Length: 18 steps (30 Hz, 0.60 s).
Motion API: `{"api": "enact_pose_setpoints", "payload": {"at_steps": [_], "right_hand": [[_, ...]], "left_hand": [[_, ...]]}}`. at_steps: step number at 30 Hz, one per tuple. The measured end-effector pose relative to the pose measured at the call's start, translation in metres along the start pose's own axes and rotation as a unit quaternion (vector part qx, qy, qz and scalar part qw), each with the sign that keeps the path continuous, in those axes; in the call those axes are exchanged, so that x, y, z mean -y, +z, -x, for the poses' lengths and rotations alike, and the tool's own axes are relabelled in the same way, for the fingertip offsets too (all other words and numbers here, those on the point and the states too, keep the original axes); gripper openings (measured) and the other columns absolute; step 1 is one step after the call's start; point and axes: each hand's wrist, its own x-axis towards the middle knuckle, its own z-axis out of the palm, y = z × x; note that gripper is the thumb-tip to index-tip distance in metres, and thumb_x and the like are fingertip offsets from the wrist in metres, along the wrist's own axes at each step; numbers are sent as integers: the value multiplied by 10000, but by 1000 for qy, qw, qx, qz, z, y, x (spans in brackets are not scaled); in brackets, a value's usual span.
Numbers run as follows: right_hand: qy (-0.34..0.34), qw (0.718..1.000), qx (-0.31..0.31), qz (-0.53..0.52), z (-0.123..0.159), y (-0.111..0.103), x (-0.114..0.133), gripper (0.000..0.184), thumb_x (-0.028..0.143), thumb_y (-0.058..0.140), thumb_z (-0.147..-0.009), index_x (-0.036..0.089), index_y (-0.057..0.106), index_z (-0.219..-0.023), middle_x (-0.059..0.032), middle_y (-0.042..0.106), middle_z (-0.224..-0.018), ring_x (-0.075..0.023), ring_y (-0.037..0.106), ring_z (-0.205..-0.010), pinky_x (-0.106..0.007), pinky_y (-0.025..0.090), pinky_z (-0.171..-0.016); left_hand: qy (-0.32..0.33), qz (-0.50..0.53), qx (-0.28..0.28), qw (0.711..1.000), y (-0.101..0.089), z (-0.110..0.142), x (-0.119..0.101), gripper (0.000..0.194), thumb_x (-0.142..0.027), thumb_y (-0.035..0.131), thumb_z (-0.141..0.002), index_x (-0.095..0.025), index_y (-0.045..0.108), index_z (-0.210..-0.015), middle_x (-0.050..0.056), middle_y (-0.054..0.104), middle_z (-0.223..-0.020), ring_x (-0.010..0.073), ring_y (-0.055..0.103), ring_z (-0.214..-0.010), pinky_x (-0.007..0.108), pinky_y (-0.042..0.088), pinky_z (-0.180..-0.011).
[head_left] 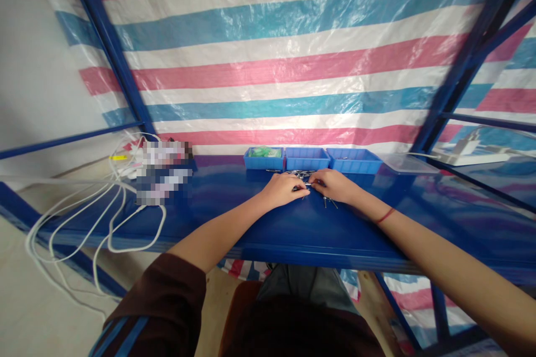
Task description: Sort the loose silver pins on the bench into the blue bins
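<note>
Several thin metal pieces (300, 172): loose on the blue tabletop (251, 223), just beyond the hands and on the near side of the bins; a few more lie beside the right hand.
Small bright piece (308, 184): between the two hands, at the right hand's fingertips.
Right hand (334, 185): thumb and fingers pinching the small bright piece.
Left hand (281, 189): fingers curled inward beside it; whether they grasp anything, I cannot tell.
Bins: left one (263, 163) with green contents, middle one (307, 163), right one (355, 164).
Far left: white cables (122, 206).
</note>
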Motion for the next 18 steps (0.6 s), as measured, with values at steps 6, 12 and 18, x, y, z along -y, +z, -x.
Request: {"api": "enact_pose_setpoints", "payload": {"at_steps": [6, 12, 18], "right_hand": [[36, 995, -87, -34, 2, -7, 4, 210, 175, 466, -792, 166, 602, -951, -65, 661, -812, -175, 589, -687, -283, 435, -655], [40, 957, -162, -238, 0, -14, 20, 257, 285, 438, -846, 176, 599, -1015, -77, 660, -919, -189, 628, -798, -332, 501, -748], [39, 948, -154, -277, 0, -12, 33, 372, 306, 426, -851, 214, 514, -1201, -87, 590, -1092, -188, 624, -805, -360, 533, -733]], "left_hand": [[-13, 7, -25, 1000, -1, 0, -3, 325, -454, 461, -844, -220, 685, -875, 21, 689, -884, 171, 617, -868, 264, 433, -788], [-49, 92, -79, 991, 1, 0, -4, 337, -422, 514, -822, -214, 607, -1070, 25, 685, -928, 167, 628, -865, 262, 459, -782], [-51, 178, -121, 975, 2, -3, -3, 319, -400, 490, -842, -179, 597, -1047, 47, 678, -946, 154, 639, -815, 257, 477, -756]]}}
